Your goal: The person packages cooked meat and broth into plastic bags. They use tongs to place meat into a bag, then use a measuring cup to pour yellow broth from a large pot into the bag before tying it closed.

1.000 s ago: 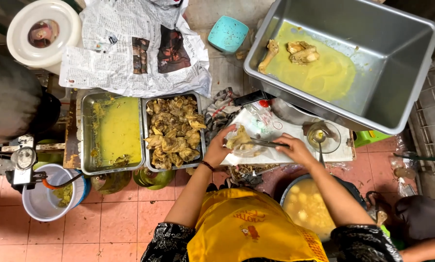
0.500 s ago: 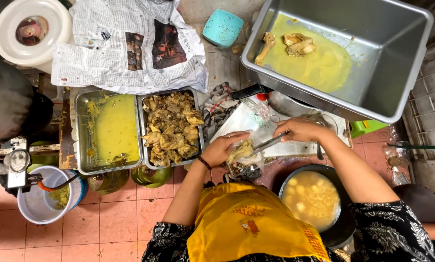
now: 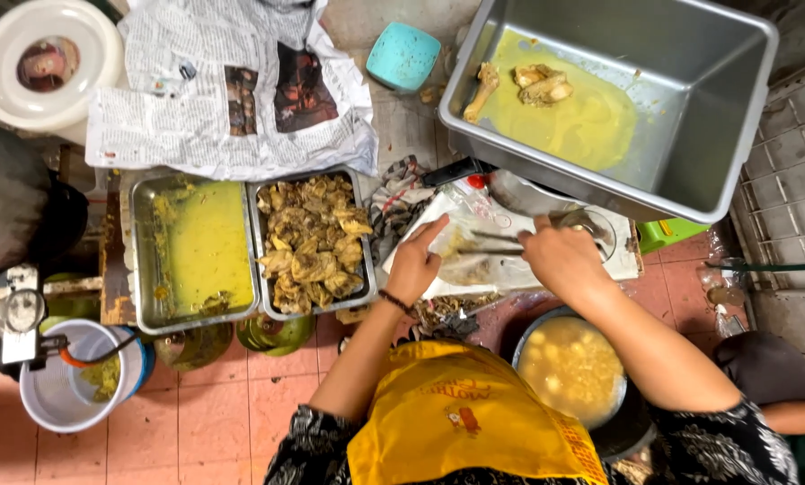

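Metal tongs (image 3: pixel 497 244) are gripped in the right hand (image 3: pixel 560 256), their tips lying over a clear plastic bag (image 3: pixel 474 269). The left hand (image 3: pixel 416 260) rests flat and open on that bag (fingers pointing up and to the right). Just left of the hands sits a tray of fried pieces (image 3: pixel 308 242), and beside it a tray of yellow sauce (image 3: pixel 200 247). A pot of soup (image 3: pixel 571 368) is below the right arm. A big grey tub (image 3: pixel 690 99) is above.

The right hand (image 3: pixel 560 256) covers the grip of the tongs (image 3: pixel 497 244), so its hold is unclear. At lower right, the soup pot (image 3: pixel 571 366) sits partly under the forearm. The grey tub (image 3: pixel 690 108) runs off the top edge.
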